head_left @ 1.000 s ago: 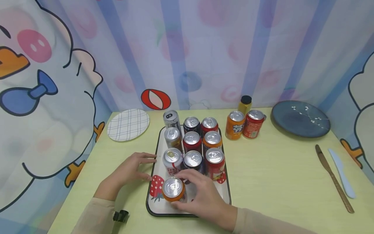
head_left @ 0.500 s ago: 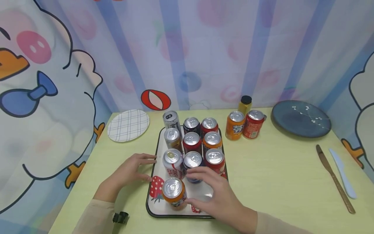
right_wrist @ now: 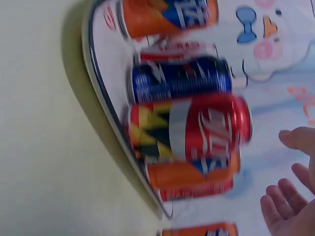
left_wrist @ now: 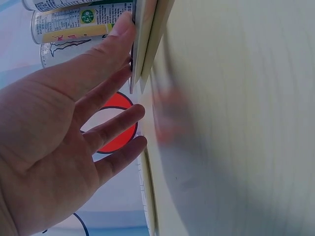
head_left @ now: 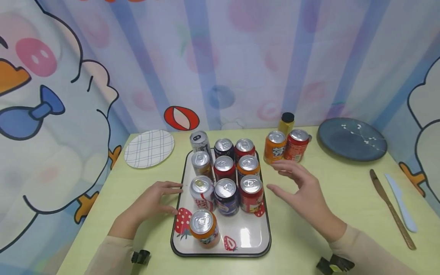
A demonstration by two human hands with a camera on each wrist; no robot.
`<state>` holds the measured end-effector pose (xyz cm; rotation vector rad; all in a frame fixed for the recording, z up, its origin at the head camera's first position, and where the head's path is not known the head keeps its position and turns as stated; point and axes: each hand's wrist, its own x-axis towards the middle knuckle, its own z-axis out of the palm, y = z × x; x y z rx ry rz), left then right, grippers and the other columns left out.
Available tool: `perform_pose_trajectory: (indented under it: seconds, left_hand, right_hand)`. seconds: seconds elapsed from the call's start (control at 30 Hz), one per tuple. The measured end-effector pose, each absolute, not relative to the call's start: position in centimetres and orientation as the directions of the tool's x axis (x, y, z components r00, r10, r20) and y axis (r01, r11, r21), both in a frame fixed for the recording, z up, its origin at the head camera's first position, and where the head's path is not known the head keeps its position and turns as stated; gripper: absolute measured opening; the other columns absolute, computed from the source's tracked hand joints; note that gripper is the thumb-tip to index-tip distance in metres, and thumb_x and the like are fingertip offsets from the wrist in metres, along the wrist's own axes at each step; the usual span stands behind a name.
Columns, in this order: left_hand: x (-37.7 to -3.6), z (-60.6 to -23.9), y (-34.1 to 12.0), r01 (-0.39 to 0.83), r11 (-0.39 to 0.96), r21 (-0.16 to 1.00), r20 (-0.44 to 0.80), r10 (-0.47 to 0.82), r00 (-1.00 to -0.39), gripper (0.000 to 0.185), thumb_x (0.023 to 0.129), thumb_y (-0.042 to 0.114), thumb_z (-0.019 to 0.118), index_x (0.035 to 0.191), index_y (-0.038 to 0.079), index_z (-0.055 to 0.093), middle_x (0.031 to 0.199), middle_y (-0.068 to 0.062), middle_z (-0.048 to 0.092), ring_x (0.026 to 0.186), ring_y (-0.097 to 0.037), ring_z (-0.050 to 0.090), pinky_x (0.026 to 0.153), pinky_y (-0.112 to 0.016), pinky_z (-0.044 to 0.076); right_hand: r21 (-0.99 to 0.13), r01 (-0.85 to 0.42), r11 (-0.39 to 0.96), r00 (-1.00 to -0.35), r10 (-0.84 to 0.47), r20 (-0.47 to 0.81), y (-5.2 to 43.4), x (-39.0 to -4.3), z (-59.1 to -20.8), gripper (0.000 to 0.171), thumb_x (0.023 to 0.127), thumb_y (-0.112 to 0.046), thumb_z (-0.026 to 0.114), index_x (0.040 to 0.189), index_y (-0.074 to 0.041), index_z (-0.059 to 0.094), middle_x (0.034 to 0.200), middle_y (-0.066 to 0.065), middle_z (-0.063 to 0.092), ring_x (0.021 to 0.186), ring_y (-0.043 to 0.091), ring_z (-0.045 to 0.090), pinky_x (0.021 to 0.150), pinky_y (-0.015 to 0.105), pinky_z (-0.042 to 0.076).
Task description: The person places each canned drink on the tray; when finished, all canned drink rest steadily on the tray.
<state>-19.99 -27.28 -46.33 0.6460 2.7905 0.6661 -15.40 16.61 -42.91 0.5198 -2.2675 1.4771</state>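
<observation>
A white strawberry-print tray (head_left: 237,233) holds several drink cans in rows. At its front left stands an orange can (head_left: 207,235), upright and apart from the others. Behind it are a white-and-red can (head_left: 203,194), a blue can (head_left: 227,200) and a red can (head_left: 252,198). My left hand (head_left: 149,202) rests at the tray's left edge, fingers extended; the left wrist view shows its thumb (left_wrist: 118,29) at the rim. To the right of the tray, my right hand (head_left: 306,196) is held with fingers spread, holding nothing. Its fingertips overlap the bottom of another orange can (head_left: 275,148) in the head view.
Beside that orange can stand a second red can (head_left: 296,146) and a yellow black-capped container (head_left: 286,123). A dark plate (head_left: 352,139) lies back right, a checked plate (head_left: 149,149) back left. A brown knife (head_left: 392,208) and a pale blue knife (head_left: 401,204) lie at right.
My right hand has let go of the orange can at the tray's front left and moved right and away from me, off the tray. My left hand has stayed at the tray's edge.
</observation>
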Motion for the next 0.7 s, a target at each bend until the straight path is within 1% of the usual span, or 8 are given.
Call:
perform_pose_trajectory:
  seconds: [0.17, 0.3, 0.37, 0.43, 0.5, 0.57, 0.6, 0.7]
  left_hand:
    - [-20.1, -46.4, -27.1, 0.369, 0.798, 0.476, -0.083, 0.459, -0.885, 0.065, 0.075, 0.028, 0.092, 0.133, 0.011, 0.071, 0.148, -0.007, 0.061, 0.141, -0.04, 0.05, 0.117, -0.062, 0.041]
    - [-20.3, -46.5, -27.0, 0.364, 0.797, 0.482, -0.09, 0.458, -0.884, 0.065, 0.075, 0.03, 0.092, 0.134, 0.012, 0.071, 0.149, -0.007, 0.06, 0.141, -0.041, 0.049, 0.117, -0.062, 0.041]
    - [-20.3, -46.4, -26.9, 0.361, 0.8, 0.479, -0.094, 0.456, -0.885, 0.065, 0.075, 0.03, 0.092, 0.133, 0.012, 0.071, 0.149, -0.007, 0.06, 0.141, -0.041, 0.049, 0.117, -0.062, 0.041]
    - [-20.3, -46.4, -27.0, 0.366, 0.802, 0.471, -0.093, 0.458, -0.884, 0.065, 0.075, 0.03, 0.092, 0.133, 0.012, 0.071, 0.148, -0.008, 0.06, 0.141, -0.041, 0.05, 0.117, -0.062, 0.041]
    - [-20.3, -46.4, -27.0, 0.375, 0.802, 0.464, -0.086, 0.463, -0.882, 0.064, 0.075, 0.029, 0.092, 0.133, 0.011, 0.071, 0.148, -0.008, 0.061, 0.14, -0.041, 0.051, 0.116, -0.062, 0.042]
    - [-20.3, -46.4, -27.2, 0.376, 0.806, 0.458, -0.084, 0.46, -0.884, 0.064, 0.075, 0.028, 0.093, 0.133, 0.011, 0.071, 0.147, -0.008, 0.061, 0.14, -0.041, 0.051, 0.116, -0.062, 0.042]
    - [-20.2, -46.4, -27.2, 0.376, 0.806, 0.457, -0.083, 0.459, -0.884, 0.064, 0.075, 0.028, 0.093, 0.133, 0.011, 0.071, 0.147, -0.008, 0.061, 0.139, -0.041, 0.051, 0.116, -0.062, 0.042]
    - [-20.2, -46.4, -27.2, 0.371, 0.807, 0.459, -0.086, 0.456, -0.886, 0.064, 0.075, 0.028, 0.093, 0.133, 0.012, 0.071, 0.148, -0.007, 0.061, 0.14, -0.04, 0.05, 0.117, -0.062, 0.041]
  right_hand:
    - [-0.787, -0.486, 0.38, -0.854, -0.014, 0.52, 19.5, -18.9, -43.1, 0.052, 0.081, 0.002, 0.085, 0.13, -0.007, 0.068, 0.13, 0.005, 0.066, 0.12, 0.003, 0.062, 0.106, 0.013, 0.05]
    - [-0.746, -0.465, 0.477, -0.819, 0.087, 0.567, 21.7, -21.7, -43.4, 0.052, 0.08, 0.0, 0.087, 0.129, -0.006, 0.07, 0.128, 0.009, 0.066, 0.119, 0.007, 0.061, 0.107, 0.01, 0.046]
    - [-0.73, -0.427, 0.534, -0.812, 0.129, 0.57, 22.8, -23.0, -43.6, 0.054, 0.08, -0.004, 0.088, 0.131, -0.006, 0.069, 0.129, 0.01, 0.065, 0.122, 0.011, 0.059, 0.11, 0.012, 0.044]
    - [-0.726, -0.378, 0.574, -0.821, 0.155, 0.549, 23.7, -24.1, -43.8, 0.057, 0.081, -0.007, 0.088, 0.134, -0.007, 0.067, 0.133, 0.012, 0.063, 0.127, 0.018, 0.056, 0.116, 0.021, 0.044]
    - [-0.741, -0.338, 0.58, -0.848, 0.154, 0.507, 24.4, -25.1, -44.0, 0.06, 0.083, -0.01, 0.087, 0.138, -0.006, 0.064, 0.137, 0.014, 0.059, 0.131, 0.026, 0.054, 0.12, 0.034, 0.044]
    - [-0.761, -0.304, 0.574, -0.881, 0.135, 0.454, 24.9, -26.0, -44.3, 0.063, 0.086, -0.013, 0.086, 0.142, -0.005, 0.06, 0.141, 0.017, 0.056, 0.133, 0.032, 0.053, 0.119, 0.047, 0.045]
    - [-0.767, -0.289, 0.573, -0.894, 0.125, 0.43, 25.1, -26.4, -44.5, 0.064, 0.086, -0.015, 0.086, 0.143, -0.004, 0.058, 0.142, 0.018, 0.055, 0.133, 0.035, 0.054, 0.117, 0.051, 0.045]
    - [-0.776, -0.248, 0.58, -0.924, 0.1, 0.37, 25.7, -27.1, -45.0, 0.069, 0.087, -0.021, 0.086, 0.145, -0.002, 0.055, 0.143, 0.02, 0.055, 0.129, 0.038, 0.056, 0.115, 0.056, 0.045]
